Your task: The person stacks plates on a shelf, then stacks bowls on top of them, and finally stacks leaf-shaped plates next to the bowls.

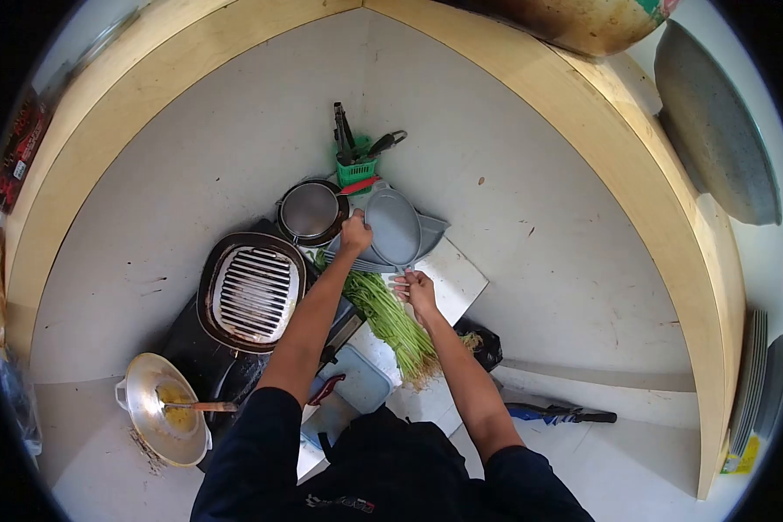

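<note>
A grey oval basin (393, 226) with small end handles is tilted up in front of me. My left hand (357, 233) is closed at its left edge. Fingers of my right hand (416, 291) close on its lower end. Partly hidden behind the basin is a grey ribbed corner tray (432, 233). Just below my hands lies a bunch of long green stalks (390, 320) with roots, partly covered by my left forearm.
A grill pan (257, 291) sits on the black stove, with a wok (161, 426) holding a ladle at lower left. A round sieve (310, 209), green utensil basket (357, 174) and pale blue container (361, 378) are nearby. A wooden shelf edge (670, 183) arches around.
</note>
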Tool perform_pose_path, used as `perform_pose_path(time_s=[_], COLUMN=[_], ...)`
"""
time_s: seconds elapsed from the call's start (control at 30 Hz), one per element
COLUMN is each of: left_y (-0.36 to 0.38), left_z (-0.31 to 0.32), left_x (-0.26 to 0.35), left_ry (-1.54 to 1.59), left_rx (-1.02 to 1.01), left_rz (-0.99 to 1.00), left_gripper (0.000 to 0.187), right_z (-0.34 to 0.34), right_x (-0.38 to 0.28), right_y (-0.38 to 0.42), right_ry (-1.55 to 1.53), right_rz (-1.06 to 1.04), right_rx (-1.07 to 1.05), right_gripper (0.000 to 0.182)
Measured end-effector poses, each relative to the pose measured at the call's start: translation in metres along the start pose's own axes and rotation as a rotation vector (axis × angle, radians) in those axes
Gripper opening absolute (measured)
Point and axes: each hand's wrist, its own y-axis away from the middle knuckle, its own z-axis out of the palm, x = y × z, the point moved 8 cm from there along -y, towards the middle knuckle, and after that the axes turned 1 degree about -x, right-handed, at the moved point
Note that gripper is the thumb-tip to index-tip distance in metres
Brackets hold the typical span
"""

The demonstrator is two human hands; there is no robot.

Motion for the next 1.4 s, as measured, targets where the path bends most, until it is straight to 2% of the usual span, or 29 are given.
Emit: perform_pose_path(time_s=[0.1,0.2,0.3,0.4,0.5,0.53,0.63,0.67,0.77,0.8,0.9,0.93,1.03,1.23,1.4], left_y=[0.002,0.014,0.041,0.078,0.116,0.128,0.164,0.182,0.218,0.232,0.287,0.3,0.348,0.431,0.462], left_z=[-0.001,-0.011,-0.029,-0.045,-0.046,-0.044,-0.058,-0.07,-0.048,-0.042,-0.048,-0.04,-0.036,-0.045,-0.039], left_x=[0.005,0.014,0.039,0.069,0.08,0.086,0.109,0.123,0.128,0.132,0.158,0.156,0.154,0.182,0.193], left_ry=[-0.034,-0.005,0.133,0.282,0.622,0.787,0.923,0.802,0.782,0.749,0.752,0.893,1.05,1.308,1.328], left_rx=[-0.009,0.088,0.258,0.355,0.258,0.188,0.136,0.192,-0.169,-0.168,-0.233,-0.329,-0.328,-0.366,-0.354], left_rz=[0.025,0.105,0.257,0.302,0.214,0.238,0.294,0.319,0.108,0.169,0.261,0.199,0.056,0.013,0.004], left_gripper=[0.038,0.035,0.033,0.035,0.036,0.041,0.04,0.032,0.04,0.049,0.054,0.055,0.054,0.055,0.052], right_z=[0.005,0.01,0.012,0.004,-0.01,-0.021,-0.061,-0.076,-0.105,-0.114,-0.148,-0.151,-0.168,-0.169,-0.16], right_x=[-0.002,-0.006,-0.012,-0.017,-0.033,-0.029,-0.018,-0.016,-0.028,-0.034,-0.057,-0.069,-0.107,-0.133,-0.095], right_y=[-0.002,0.003,0.027,0.062,0.122,0.136,0.181,0.194,0.241,0.255,0.295,0.307,0.351,0.429,0.47], right_ry=[-0.062,-0.083,-0.145,-0.171,-0.168,-0.173,-0.124,-0.096,-0.076,-0.177,-0.246,-0.235,-0.174,0.009,-0.02], right_rz=[-0.11,-0.181,-0.213,-0.29,-0.394,-0.413,-0.433,-0.436,-0.48,-0.492,-0.551,-0.58,-0.671,-0.871,-0.865], right_rx=[-0.025,-0.04,-0.018,-0.001,0.03,0.053,0.142,0.173,0.215,0.231,0.284,0.299,0.357,0.359,0.253], right_gripper=[0.022,0.018,0.014,0.016,0.016,0.017,0.017,0.017,0.014,0.016,0.018,0.018,0.019,0.022,0.059])
